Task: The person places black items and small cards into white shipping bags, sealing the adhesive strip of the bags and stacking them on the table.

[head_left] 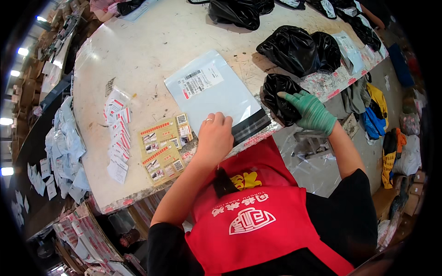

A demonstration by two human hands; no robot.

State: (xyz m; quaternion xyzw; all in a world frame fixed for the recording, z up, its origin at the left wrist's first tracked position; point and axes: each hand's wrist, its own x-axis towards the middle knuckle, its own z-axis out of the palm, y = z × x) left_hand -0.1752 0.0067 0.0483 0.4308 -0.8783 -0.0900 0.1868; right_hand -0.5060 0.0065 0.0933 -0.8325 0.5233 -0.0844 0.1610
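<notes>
A pale poly mailer bag (221, 89) with a printed label lies flat on the table before me, its dark adhesive flap towards my body. My bare left hand (215, 138), with a ring on one finger, rests at the bag's near edge, its fingers bent; whether it pinches the film cannot be told. My right hand (309, 108), in a green glove, is on a small black plastic-wrapped bundle (281, 98) at the table edge, right of the mailer. Larger black bundles (295, 51) lie just beyond it. Yellowish printed cards (160, 150) lie left of my left hand.
White label slips (119, 138) form an overlapping row on the worktable (93, 138). Filled mailers (65, 148) are heaped past its left edge. Another mailer (348, 51) and more black bundles (234, 13) lie farther back. A co-worker's gloved hand shows at top left.
</notes>
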